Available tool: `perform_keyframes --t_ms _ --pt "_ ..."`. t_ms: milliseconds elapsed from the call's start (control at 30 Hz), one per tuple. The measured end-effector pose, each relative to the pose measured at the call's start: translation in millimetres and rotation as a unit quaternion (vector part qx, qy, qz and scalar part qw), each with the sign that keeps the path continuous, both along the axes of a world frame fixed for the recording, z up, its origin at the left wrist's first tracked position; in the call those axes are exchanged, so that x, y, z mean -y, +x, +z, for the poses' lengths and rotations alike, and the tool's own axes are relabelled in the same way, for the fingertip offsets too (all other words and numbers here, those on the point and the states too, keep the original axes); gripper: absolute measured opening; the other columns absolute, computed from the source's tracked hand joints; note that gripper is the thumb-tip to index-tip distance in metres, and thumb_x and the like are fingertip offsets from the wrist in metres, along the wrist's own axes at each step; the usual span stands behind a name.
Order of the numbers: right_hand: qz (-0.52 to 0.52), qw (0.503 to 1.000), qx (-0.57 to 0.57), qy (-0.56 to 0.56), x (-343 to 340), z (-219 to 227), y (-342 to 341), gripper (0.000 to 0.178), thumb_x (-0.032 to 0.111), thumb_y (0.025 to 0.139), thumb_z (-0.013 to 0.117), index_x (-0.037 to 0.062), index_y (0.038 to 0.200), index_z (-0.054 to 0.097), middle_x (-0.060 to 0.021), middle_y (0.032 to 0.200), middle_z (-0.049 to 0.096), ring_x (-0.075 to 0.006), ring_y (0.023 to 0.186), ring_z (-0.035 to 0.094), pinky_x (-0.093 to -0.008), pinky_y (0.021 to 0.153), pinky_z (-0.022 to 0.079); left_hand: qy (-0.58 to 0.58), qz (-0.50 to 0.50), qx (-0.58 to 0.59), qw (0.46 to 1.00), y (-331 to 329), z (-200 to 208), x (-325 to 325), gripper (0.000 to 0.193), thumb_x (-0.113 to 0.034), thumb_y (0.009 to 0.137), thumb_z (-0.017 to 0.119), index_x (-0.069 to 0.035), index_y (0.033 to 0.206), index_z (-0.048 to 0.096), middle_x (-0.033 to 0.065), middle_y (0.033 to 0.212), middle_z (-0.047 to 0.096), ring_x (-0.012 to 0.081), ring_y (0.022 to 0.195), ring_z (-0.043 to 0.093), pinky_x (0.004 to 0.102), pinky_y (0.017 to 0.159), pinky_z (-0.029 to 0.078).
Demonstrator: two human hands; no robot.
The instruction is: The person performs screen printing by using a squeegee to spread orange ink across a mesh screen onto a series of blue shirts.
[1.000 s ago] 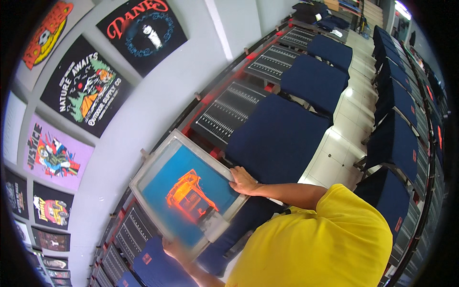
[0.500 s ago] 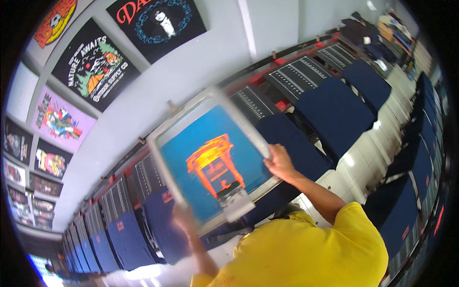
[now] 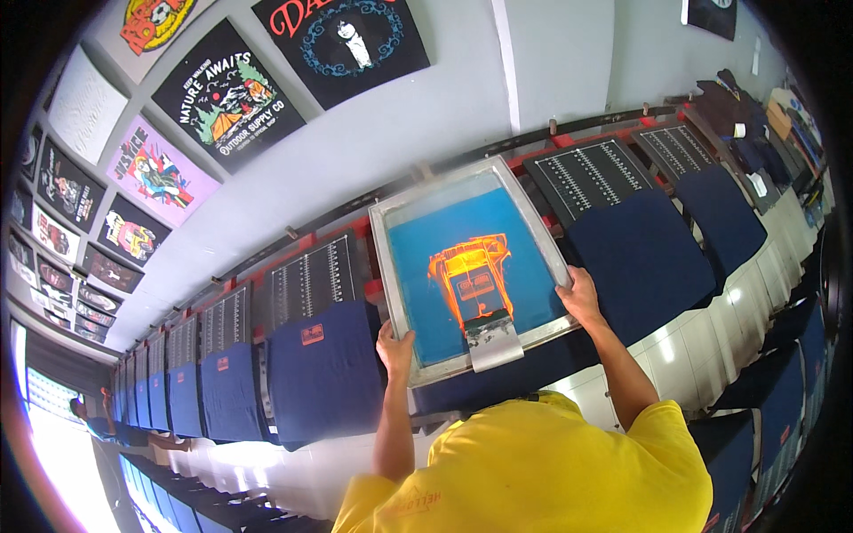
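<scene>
A screen-printing frame (image 3: 536, 213) with blue mesh lies over a board carrying dark blue cloth. My left hand (image 3: 395, 349) grips its left edge near the front corner, thumb on the side of the frame. On the right edge, my right hand (image 3: 579, 295) is closed around the rail. Bright orange ink (image 3: 469, 261) is spread around a design in the middle of the mesh. A squeegee (image 3: 494, 345) with a pale, ink-stained handle rests on the mesh and overlaps the front rail. Whether the frame touches the cloth below, I cannot tell.
Boards with white markings and dark blue cloths (image 3: 635, 266) line the wall on both sides. Cloths to the left bear small red prints (image 3: 312, 334). A red and black rail (image 3: 555, 133) runs behind. Another row stands at right. At far left is another person (image 3: 111, 425).
Both hands have carried the frame to the right, over the neighbouring board, and it has straightened from its tilt. The squeegee travelled with it. The view has turned as well.
</scene>
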State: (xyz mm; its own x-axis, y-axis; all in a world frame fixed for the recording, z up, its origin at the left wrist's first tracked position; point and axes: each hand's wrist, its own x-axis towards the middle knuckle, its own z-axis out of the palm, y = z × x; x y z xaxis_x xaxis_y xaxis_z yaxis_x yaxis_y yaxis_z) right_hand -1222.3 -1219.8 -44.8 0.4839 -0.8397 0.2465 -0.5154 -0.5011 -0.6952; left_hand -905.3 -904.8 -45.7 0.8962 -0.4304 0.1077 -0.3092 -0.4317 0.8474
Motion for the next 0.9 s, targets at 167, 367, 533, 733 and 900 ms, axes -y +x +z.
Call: perform_keyframes --t_ms 167,367,533,733,900 --pt "-0.008 0.999 -0.027 0.023 6 5 16 0.058 0.016 0.076 0.078 -0.0085 0.124 0.058 -0.0248 0.113 0.062 -0.0421 0.110 0.058 -0.0456 0.098 0.046 0.010 -0.003 0.012 1.000 14 -5 8 0.042 -0.015 0.067 0.076 0.003 0.106 0.073 0.0156 0.111 0.073 0.0289 0.098 0.071 0.0358 0.089 0.053" --pt "-0.009 0.999 -0.025 0.032 14 -1 21 0.060 0.019 0.077 0.078 -0.0070 0.127 0.058 -0.0251 0.116 0.062 -0.0426 0.113 0.057 -0.0464 0.100 0.045 0.015 0.002 0.008 1.000 15 7 18 0.043 -0.015 0.067 0.075 0.002 0.106 0.073 0.0153 0.107 0.074 0.0282 0.097 0.072 0.0361 0.088 0.053" --pt "-0.006 0.999 -0.044 0.011 19 -4 25 0.062 0.021 0.078 0.079 -0.0067 0.129 0.057 -0.0251 0.119 0.061 -0.0426 0.114 0.056 -0.0479 0.101 0.044 0.028 0.000 0.026 0.999 20 10 22 0.043 -0.015 0.067 0.075 0.001 0.107 0.073 0.0148 0.105 0.074 0.0277 0.096 0.072 0.0365 0.087 0.054" --pt "-0.010 0.998 -0.054 0.014 22 -14 26 0.062 0.019 0.078 0.080 -0.0071 0.129 0.056 -0.0261 0.122 0.060 -0.0429 0.117 0.054 -0.0473 0.103 0.043 0.016 0.001 0.005 1.000 24 -5 17 0.045 -0.015 0.068 0.076 0.001 0.110 0.072 0.0148 0.105 0.074 0.0280 0.095 0.071 0.0366 0.089 0.053" --pt "-0.007 0.999 -0.046 0.008 22 -19 24 0.062 0.018 0.077 0.079 -0.0077 0.129 0.056 -0.0260 0.121 0.059 -0.0432 0.116 0.054 -0.0477 0.102 0.044 0.009 -0.025 -0.010 1.000 27 -13 18 0.047 -0.011 0.070 0.077 0.003 0.114 0.069 0.0169 0.107 0.073 0.0273 0.096 0.072 0.0352 0.089 0.054"
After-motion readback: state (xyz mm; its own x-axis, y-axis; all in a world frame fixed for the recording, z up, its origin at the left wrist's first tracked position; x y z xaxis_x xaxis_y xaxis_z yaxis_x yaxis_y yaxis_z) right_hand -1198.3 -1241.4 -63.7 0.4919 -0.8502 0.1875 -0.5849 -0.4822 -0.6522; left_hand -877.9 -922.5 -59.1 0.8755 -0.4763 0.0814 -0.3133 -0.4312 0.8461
